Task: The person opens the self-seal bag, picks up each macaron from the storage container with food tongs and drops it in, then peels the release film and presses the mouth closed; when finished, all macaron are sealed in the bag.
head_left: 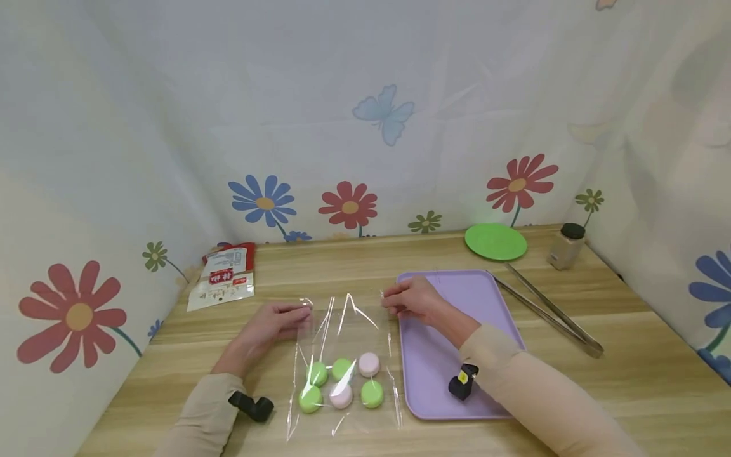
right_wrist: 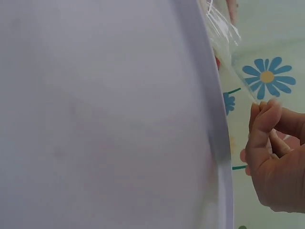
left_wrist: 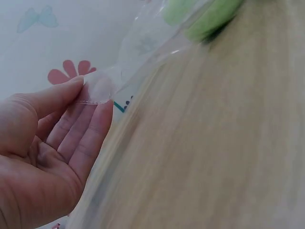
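Note:
A clear plastic bag (head_left: 348,324) lies on the wooden table with several macarons inside, some green (head_left: 372,394) and some pale pink (head_left: 368,364). Its far left corner is pinched between the thumb and fingers of my left hand (head_left: 273,325); the left wrist view shows the thumb over the film (left_wrist: 99,90). At the far right corner my right hand (head_left: 418,298) pinches the bag, its forearm crossing over a purple tray (head_left: 419,381). In the right wrist view, the bag's edge stretches taut from those fingertips. The macarons gather toward the near end of the bag.
Metal tongs (head_left: 554,312) lie right of the tray, near a bright green plate (head_left: 495,242) and a dark-lidded jar (head_left: 566,246). A red and white pouch (head_left: 224,279) is at the back left. Flower-patterned cloth (head_left: 308,127) hangs behind the table and along both sides.

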Demonstrator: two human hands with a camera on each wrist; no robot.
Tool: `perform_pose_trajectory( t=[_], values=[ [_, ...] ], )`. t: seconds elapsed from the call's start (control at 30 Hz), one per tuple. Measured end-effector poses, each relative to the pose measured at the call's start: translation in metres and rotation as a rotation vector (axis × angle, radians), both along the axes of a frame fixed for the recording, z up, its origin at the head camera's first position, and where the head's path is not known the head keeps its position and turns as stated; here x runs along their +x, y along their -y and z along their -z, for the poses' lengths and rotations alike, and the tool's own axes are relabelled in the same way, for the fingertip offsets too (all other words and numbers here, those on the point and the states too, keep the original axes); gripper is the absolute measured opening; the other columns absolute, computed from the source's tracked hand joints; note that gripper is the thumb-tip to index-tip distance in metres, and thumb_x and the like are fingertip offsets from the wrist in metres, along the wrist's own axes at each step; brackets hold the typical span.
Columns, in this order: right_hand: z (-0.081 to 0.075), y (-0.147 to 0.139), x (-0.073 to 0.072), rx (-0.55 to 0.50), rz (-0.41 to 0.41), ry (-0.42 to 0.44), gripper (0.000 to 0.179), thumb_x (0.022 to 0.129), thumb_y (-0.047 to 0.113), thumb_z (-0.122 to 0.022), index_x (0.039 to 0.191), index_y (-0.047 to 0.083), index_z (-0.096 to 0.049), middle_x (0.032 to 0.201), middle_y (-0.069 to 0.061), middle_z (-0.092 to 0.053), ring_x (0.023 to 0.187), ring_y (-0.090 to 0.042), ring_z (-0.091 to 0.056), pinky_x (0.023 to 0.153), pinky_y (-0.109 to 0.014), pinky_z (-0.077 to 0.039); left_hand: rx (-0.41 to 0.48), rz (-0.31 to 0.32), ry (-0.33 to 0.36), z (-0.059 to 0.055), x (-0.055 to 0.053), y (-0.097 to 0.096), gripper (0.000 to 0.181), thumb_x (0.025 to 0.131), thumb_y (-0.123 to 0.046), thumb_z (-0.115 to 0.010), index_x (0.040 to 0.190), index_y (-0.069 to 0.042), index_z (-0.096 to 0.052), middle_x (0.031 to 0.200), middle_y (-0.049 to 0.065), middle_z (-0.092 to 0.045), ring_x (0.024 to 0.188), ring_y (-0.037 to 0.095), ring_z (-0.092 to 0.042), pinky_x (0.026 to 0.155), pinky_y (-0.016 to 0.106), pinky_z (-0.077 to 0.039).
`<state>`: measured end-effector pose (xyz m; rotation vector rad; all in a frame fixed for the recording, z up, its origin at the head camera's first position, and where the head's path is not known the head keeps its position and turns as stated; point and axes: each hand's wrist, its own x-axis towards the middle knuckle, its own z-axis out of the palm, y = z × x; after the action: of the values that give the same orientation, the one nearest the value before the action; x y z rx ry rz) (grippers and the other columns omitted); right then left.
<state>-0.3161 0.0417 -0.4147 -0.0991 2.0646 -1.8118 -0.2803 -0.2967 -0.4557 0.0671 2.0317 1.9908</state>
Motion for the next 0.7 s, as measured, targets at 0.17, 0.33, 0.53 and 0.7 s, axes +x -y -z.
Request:
perform_pose_trajectory(
  t=[0.17,0.33,0.53,0.7],
  values=[
    [-0.0022,-0.0067,0.0042,0.059,0.021,-0.075,0.027,0.085,0.004,-0.077,0.110,-0.006,-0.073,0.081,-0.004,-0.072,0.070,-0.013,-0.065,0.061,-0.025,-0.052,0.009,-0.101,0.023,-0.0059,0.0004,-0.0038,0.038,0.094,-0.010,-0.070,0.126,0.009,-0.063,0.106,0.016,-0.074,0.093,0.023,-0.073,0.086,0.037,-0.058],
    [-0.0010,-0.0094,0.0040,0.071,0.030,-0.127,0.025,0.085,0.006,-0.078,0.108,-0.004,-0.075,0.085,-0.006,-0.075,0.072,-0.011,-0.067,0.065,-0.027,-0.055,0.000,-0.089,-0.005,-0.0069,-0.0017,-0.0020,0.036,0.095,-0.006,-0.068,0.126,0.011,-0.062,0.105,0.017,-0.074,0.091,0.022,-0.074,0.085,0.037,-0.059],
    [0.0035,-0.0091,0.0018,0.025,0.005,-0.096,0.027,0.086,0.003,-0.076,0.111,-0.008,-0.072,0.088,-0.008,-0.075,0.076,-0.014,-0.070,0.070,-0.029,-0.058,-0.012,-0.070,-0.034,-0.0065,-0.0024,-0.0014,0.036,0.096,-0.007,-0.067,0.126,0.012,-0.061,0.105,0.017,-0.074,0.091,0.023,-0.074,0.086,0.037,-0.058],
    [0.0040,-0.0093,0.0014,0.005,-0.009,-0.083,0.025,0.084,0.000,-0.077,0.107,-0.009,-0.072,0.084,-0.006,-0.074,0.071,-0.013,-0.068,0.067,-0.027,-0.057,-0.015,-0.068,-0.036,-0.0068,-0.0042,-0.0020,0.038,0.096,-0.008,-0.067,0.127,0.013,-0.060,0.106,0.017,-0.074,0.092,0.023,-0.074,0.086,0.037,-0.058]
  ],
)
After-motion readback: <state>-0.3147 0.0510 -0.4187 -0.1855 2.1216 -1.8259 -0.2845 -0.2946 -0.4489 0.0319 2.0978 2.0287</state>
